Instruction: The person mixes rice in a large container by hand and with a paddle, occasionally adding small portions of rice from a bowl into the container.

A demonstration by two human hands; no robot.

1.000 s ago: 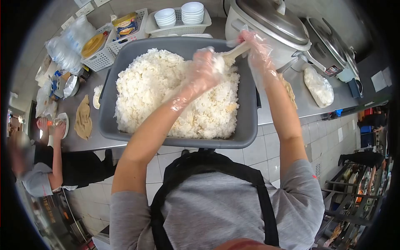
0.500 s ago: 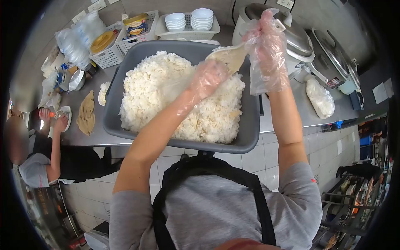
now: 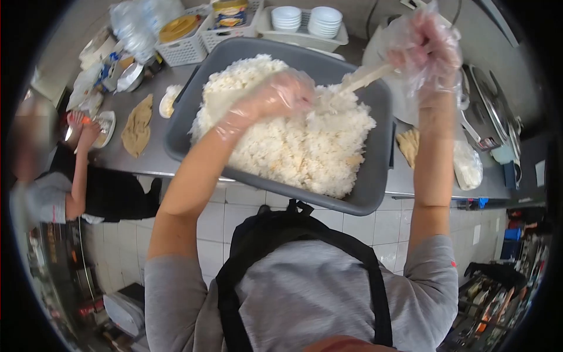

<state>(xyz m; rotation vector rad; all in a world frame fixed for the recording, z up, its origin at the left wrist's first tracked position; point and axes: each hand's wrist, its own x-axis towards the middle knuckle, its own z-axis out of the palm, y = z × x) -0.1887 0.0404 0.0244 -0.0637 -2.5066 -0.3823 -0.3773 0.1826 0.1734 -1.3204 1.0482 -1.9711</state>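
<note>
A large grey tub point(image 3: 375, 170) holds a wide heap of cooked white rice point(image 3: 293, 152). My right hand point(image 3: 431, 50), in a clear plastic glove, is closed around the handle of a pale rice paddle point(image 3: 369, 77) above the tub's far right corner. The paddle is tilted, its blade end down at the rice. My left hand point(image 3: 284, 92), gloved too and blurred, is over the middle of the heap with its fingers curled; whatever may be inside them is hidden. A smooth pale patch lies by my left wrist, too smeared to identify.
A brown cloth point(image 3: 138, 126) and a small dish point(image 3: 170, 101) lie left of the tub; another cloth point(image 3: 409, 146) lies right. Behind are baskets point(image 3: 179, 51) and stacked white bowls point(image 3: 325, 22). A plastic bag point(image 3: 467, 166) sits at right. A co-worker point(image 3: 44, 193) stands at left.
My left hand has come off the paddle blade, which it was touching. My right hand has turned the paddle, now seen more edge-on. The view has shifted, moving the tub rightward in the picture.
</note>
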